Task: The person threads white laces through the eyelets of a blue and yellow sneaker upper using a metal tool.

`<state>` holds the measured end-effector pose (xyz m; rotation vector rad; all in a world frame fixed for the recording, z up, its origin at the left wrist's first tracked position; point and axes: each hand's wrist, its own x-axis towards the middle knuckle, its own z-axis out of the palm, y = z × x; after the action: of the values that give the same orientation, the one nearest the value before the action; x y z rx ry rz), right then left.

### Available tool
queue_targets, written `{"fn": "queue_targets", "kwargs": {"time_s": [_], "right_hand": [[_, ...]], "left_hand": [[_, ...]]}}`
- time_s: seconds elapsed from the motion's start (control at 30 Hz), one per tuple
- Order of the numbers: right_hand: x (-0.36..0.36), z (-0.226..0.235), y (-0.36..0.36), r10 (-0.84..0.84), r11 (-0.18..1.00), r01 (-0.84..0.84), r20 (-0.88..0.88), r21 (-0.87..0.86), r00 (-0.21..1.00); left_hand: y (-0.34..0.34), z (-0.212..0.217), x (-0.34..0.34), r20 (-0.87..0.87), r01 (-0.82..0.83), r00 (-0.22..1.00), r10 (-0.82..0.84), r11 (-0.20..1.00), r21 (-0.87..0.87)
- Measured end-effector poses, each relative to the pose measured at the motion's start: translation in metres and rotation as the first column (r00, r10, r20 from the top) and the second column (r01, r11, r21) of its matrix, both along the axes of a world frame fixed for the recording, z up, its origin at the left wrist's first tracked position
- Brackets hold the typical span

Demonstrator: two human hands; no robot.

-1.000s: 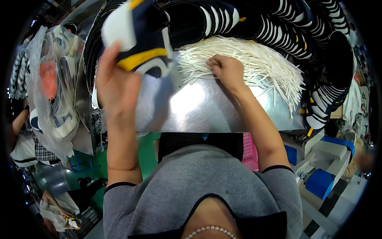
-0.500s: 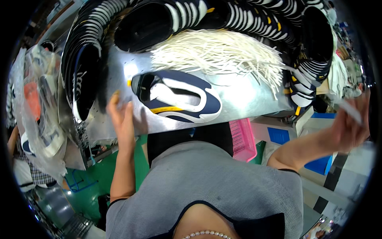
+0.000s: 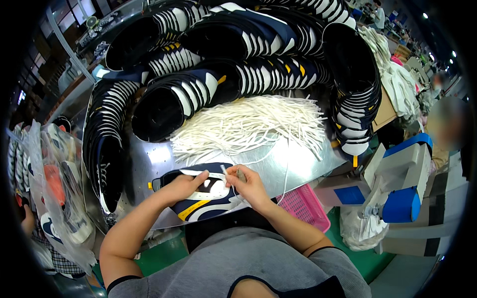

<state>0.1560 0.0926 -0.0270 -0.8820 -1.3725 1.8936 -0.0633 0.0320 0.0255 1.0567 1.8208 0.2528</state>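
Navy shoe upper [image 3: 201,196] lies flat on the steel table [image 3: 303,164], near edge; my left hand [image 3: 181,187] presses it, fingers spread; my right hand [image 3: 248,185] pinches a white lace [image 3: 224,172] over it; lace pile [image 3: 248,126] just behind.

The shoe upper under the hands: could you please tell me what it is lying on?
The shoe upper lies flat on the shiny metal table. The left hand and right hand cover parts of it; what lies beneath it is hidden.

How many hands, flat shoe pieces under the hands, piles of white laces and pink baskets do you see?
Hands: 2, left hand and right hand
Navy shoe upper under the hands: 1
Pile of white laces: 1
Pink basket: 1
Total: 5
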Motion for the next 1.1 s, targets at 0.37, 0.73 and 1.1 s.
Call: {"fn": "queue_targets", "kwargs": {"time_s": [0.37, 0.73, 1.1], "right_hand": [[-0.003, 0.020, 0.012, -0.185, 0.982, 0.175, -0.207, -0.064, 0.961], [-0.003, 0.024, -0.007, -0.093, 0.994, 0.087, -0.103, -0.066, 0.990], [0.011, 0.039, -0.015, -0.031, 0.993, 0.027, 0.033, 0.111, 0.999]], "left_hand": [[-0.003, 0.007, 0.046, 0.827, -0.337, 0.522, 0.208, 0.941, -0.024], [-0.009, -0.008, 0.057, 0.821, -0.568, 0.534, 0.203, 0.805, 0.171], [-0.016, 0.000, 0.075, 0.693, -0.680, 0.652, 0.309, 0.642, 0.353]]}}
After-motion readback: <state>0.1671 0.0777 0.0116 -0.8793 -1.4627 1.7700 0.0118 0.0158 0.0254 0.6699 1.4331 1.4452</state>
